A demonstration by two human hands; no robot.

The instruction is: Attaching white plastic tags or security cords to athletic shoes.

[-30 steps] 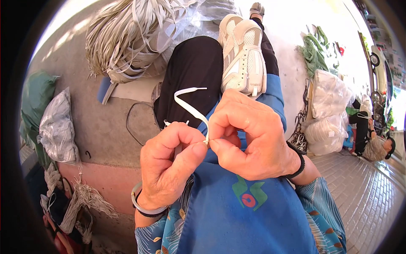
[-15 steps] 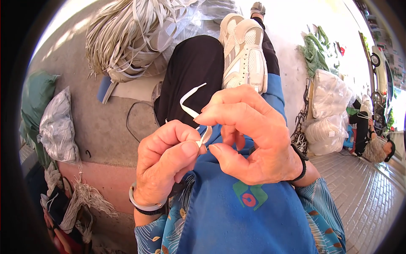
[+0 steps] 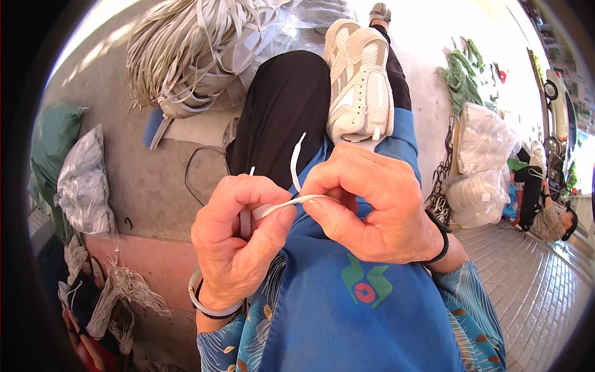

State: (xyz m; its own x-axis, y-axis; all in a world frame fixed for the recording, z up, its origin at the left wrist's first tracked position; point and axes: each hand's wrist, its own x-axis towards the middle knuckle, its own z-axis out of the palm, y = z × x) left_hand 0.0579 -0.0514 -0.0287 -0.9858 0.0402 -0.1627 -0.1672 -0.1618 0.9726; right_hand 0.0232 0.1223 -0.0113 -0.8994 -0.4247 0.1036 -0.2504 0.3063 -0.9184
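A flat white shoelace (image 3: 295, 201) runs between my two hands above the blue apron (image 3: 322, 297). My left hand (image 3: 238, 232) pinches it between thumb and fingertips, with a loop of it inside the curled fingers and a tip poking out above. My right hand (image 3: 369, 201) is closed on the other stretch, and a free end rises above its fingers. Just beyond the right hand, a pair of cream and beige sneakers (image 3: 359, 87) rests on my lap, soles apart from my fingers; empty eyelets show on the nearer shoe.
A large bundle of pale laces (image 3: 180, 49) lies at the far left. Grey plastic-wrapped goods (image 3: 87, 183) and a green sack (image 3: 54, 142) stand left. On the right are clear bags of white goods (image 3: 483, 139), a dark chain-like strand (image 3: 441, 180) and a seated person (image 3: 545, 214).
My right hand has closed on the lace, which now stretches between both hands. The left hand has shifted slightly left, and the lace's free end has moved toward the right hand.
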